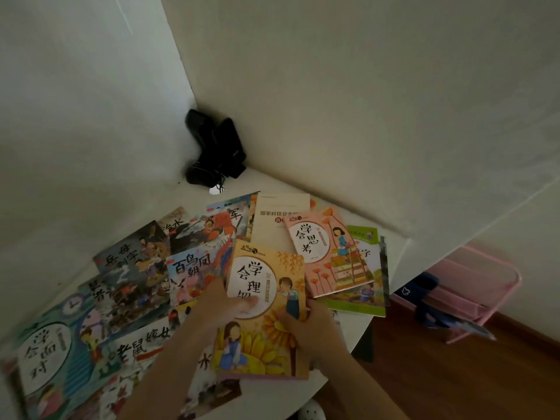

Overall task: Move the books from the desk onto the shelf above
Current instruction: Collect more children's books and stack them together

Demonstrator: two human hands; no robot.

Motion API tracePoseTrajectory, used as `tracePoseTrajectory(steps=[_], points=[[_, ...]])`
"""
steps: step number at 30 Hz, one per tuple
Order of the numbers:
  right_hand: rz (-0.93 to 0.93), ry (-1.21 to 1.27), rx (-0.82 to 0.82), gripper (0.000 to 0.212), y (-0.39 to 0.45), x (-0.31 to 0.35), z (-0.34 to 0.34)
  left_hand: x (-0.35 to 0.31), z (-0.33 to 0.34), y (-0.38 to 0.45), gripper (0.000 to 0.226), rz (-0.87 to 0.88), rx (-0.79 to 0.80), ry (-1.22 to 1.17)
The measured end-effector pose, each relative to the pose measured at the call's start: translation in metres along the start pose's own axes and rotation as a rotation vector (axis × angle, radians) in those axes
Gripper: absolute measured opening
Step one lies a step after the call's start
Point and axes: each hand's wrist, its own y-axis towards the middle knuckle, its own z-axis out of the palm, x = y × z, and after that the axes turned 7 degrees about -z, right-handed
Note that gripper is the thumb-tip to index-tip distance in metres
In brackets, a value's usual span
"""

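Many picture books lie spread flat on the white desk, so the job looks just begun. Left hand holds the yellow book by its left edge, thumb on the cover. Right hand pinches the right edge. It has a girl and sunflowers. Next, lift it up to the shelf, which is out of sight.

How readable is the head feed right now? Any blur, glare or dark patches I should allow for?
Head view: dim overall, no glare; the orange book held by the left hand and right hand reads clearly; the black objects in the corner are too dark to identify; the pink rack and the frame's lower edges are smeared; wall lines bow from wide-angle distortion.
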Motion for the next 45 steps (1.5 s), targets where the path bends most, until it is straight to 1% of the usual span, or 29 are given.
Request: tracePoseTrajectory(steps=[1, 2, 3, 4, 6, 8, 9, 10, 12, 14, 15, 17, 18, 20, 22, 24, 25, 27, 29, 30, 32, 33, 34, 35, 36, 38, 41, 43, 45], points=[[-0.002, 0.05, 0.029, 0.034, 0.001, 0.009, -0.009, -0.013, -0.005, -0.003, 0.025, -0.021, 0.001, 0.011], [-0.012, 0.094, 0.056, 0.03, 0.002, 0.02, -0.019, -0.024, -0.009, -0.004, 0.031, -0.041, -0.015, 0.016], [-0.01, 0.125, 0.08, 0.028, 0.004, 0.03, -0.031, -0.035, -0.012, -0.004, 0.037, -0.045, -0.026, 0.022], [-0.012, 0.152, 0.11, 0.027, 0.007, 0.04, -0.043, -0.047, -0.011, -0.005, 0.036, -0.028, -0.028, 0.022], [-0.03, 0.154, 0.124, 0.032, 0.023, 0.05, -0.066, -0.069, -0.001, -0.001, 0.028, 0.06, -0.031, -0.025], [-0.068, 0.047, 0.056, 0.046, 0.045, 0.052, -0.088, -0.09, 0.022, 0.008, 0.028, 0.109, -0.059, -0.104], [-0.083, 0.004, 0.006, 0.052, 0.059, 0.048, -0.099, -0.096, 0.037, 0.016, 0.034, 0.112, -0.063, -0.139], [-0.1, -0.025, -0.042, 0.05, 0.071, 0.044, -0.11, -0.098, 0.052, 0.028, 0.041, 0.108, -0.054, -0.158], [-0.126, -0.075, -0.095, 0.034, 0.096, 0.032, -0.128, -0.094, 0.081, 0.058, 0.058, 0.081, -0.051, -0.134], [-0.131, -0.155, -0.091, 0.026, 0.115, 0.018, -0.136, -0.087, 0.104, 0.082, 0.08, 0.026, -0.11, -0.01], [-0.131, -0.204, -0.074, 0.025, 0.124, 0.01, -0.136, -0.085, 0.113, 0.09, 0.088, 0.007, -0.153, 0.084], [-0.121, -0.241, -0.057, 0.026, 0.133, -0.002, -0.134, -0.085, 0.126, 0.096, 0.086, 0.002, -0.255, 0.212], [-0.125, -0.235, -0.057, 0.025, 0.135, -0.007, -0.133, -0.085, 0.13, 0.098, 0.083, 0.008, -0.276, 0.195], [-0.157, -0.242, -0.074, 0.025, 0.138, -0.01, -0.134, -0.088, 0.129, 0.101, 0.079, 0.018, -0.214, 0.054], [-0.183, -0.268, -0.086, 0.029, 0.138, -0.009, -0.136, -0.087, 0.127, 0.105, 0.078, 0.019, -0.116, -0.131], [-0.119, -0.23, -0.076, 0.037, 0.139, -0.009, -0.136, -0.085, 0.127, 0.103, 0.074, 0.0, -0.053, -0.262], [-0.056, -0.15, -0.073, 0.043, 0.137, -0.01, -0.136, -0.086, 0.128, 0.095, 0.071, 0.013, -0.038, -0.284], [0.069, 0.026, -0.092, 0.056, 0.131, -0.017, -0.14, -0.084, 0.131, 0.086, 0.07, 0.069, -0.029, -0.231], [0.139, 0.072, -0.119, 0.06, 0.118, -0.027, -0.145, -0.081, 0.14, 0.078, 0.082, 0.132, 0.046, -0.172], [0.16, 0.066, -0.147, 0.055, 0.109, -0.031, -0.147, -0.081, 0.144, 0.074, 0.09, 0.142, 0.076, -0.157], [0.159, 0.023, -0.21, 0.038, 0.095, -0.042, -0.147, -0.083, 0.156, 0.074, 0.098, 0.135, 0.05, -0.058], [0.135, -0.036, -0.239, 0.035, 0.092, -0.046, -0.144, -0.086, 0.16, 0.074, 0.093, 0.142, 0.009, 0.037], [0.106, -0.119, -0.259, 0.037, 0.09, -0.048, -0.141, -0.086, 0.164, 0.076, 0.084, 0.168, -0.033, 0.15], [0.084, -0.206, -0.271, 0.044, 0.091, -0.049, -0.139, -0.084, 0.168, 0.079, 0.076, 0.19, -0.07, 0.246], [0.092, -0.272, -0.27, 0.053, 0.092, -0.05, -0.138, -0.083, 0.17, 0.082, 0.074, 0.214, -0.091, 0.302], [0.139, -0.334, -0.259, 0.063, 0.093, -0.05, -0.137, -0.083, 0.172, 0.08, 0.078, 0.235, -0.085, 0.286], [0.131, -0.288, -0.285, 0.063, 0.092, -0.055, -0.137, -0.088, 0.173, 0.072, 0.087, 0.226, -0.074, 0.261], [0.1, -0.22, -0.309, 0.053, 0.088, -0.056, -0.14, -0.091, 0.173, 0.073, 0.085, 0.217, -0.047, 0.17], [0.116, -0.156, -0.295, 0.039, 0.083, -0.057, -0.147, -0.093, 0.171, 0.074, 0.08, 0.142, 0.023, -0.001]])
